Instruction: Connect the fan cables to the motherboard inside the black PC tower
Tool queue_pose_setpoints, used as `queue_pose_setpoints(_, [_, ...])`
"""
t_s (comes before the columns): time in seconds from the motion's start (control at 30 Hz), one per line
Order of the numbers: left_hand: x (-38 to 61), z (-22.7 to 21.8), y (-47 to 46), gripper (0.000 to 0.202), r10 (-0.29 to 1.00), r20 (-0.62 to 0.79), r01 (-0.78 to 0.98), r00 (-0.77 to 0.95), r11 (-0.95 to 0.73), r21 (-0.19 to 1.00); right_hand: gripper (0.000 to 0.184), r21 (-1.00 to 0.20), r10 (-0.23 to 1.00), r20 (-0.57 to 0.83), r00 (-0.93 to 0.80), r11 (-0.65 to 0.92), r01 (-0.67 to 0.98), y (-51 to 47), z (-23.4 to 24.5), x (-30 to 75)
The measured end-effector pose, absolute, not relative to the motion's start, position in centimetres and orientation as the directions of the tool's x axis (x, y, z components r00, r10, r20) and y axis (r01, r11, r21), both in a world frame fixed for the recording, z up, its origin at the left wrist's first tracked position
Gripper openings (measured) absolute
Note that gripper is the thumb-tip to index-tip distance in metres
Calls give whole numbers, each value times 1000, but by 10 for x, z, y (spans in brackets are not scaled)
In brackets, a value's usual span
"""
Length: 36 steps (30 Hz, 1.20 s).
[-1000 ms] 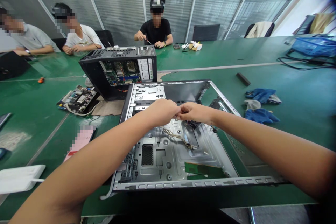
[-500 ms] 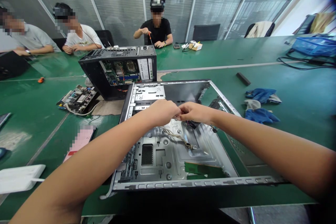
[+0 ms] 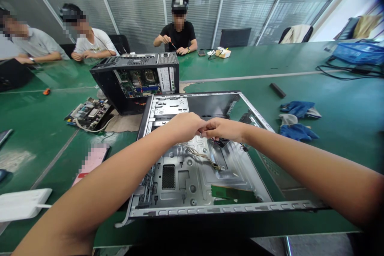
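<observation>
An opened computer case (image 3: 204, 208) lies on its side before me, its metal floor showing. Over its middle, my left hand (image 3: 187, 126) and my right hand (image 3: 220, 129) meet at the fingertips. Both are closed in a pinch; whatever sits between the fingers is too small and hidden to make out. Just below them runs a twisted bundle of cables (image 3: 201, 155) across the case floor. A dark part is partly covered by my right hand. Green memory modules (image 3: 231, 193) rest in the near right corner of the case.
Behind stands a second black computer case (image 3: 105, 84) with its motherboard exposed. A loose circuit board (image 3: 90, 114) and a pink phone (image 3: 93, 160) are at left. Blue gloves (image 3: 300, 120) and a dark bar (image 3: 277, 90) lie at right. Several people sit across the green table (image 3: 255, 64).
My hands stay together over the case, with only slight shifts of the fingers. Across the table, a person's screwdriver has tilted.
</observation>
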<state>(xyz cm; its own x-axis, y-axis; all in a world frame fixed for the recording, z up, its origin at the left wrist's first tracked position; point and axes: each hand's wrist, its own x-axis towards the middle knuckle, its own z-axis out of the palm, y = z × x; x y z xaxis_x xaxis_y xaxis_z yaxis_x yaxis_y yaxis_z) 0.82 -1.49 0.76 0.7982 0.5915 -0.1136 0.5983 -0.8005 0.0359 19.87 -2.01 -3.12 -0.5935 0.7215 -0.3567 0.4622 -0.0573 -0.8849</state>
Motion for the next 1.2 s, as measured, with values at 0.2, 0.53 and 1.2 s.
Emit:
queue_pose_setpoints(0.2, [8,10,-16,23,596,-106,604,796,-794,71,20,-889,709,-358,-607,-58,455,-20,-32,199])
queue_pose_setpoints(0.53, [12,10,-17,21,613,-167,614,772,-787,-50,21,-863,767,-310,-561,20,504,-21,-30,196])
queue_pose_setpoints(1.2, [5,0,-4,30,611,-166,632,774,-736,242,20,-704,777,-206,-595,304,642,-16,-33,196])
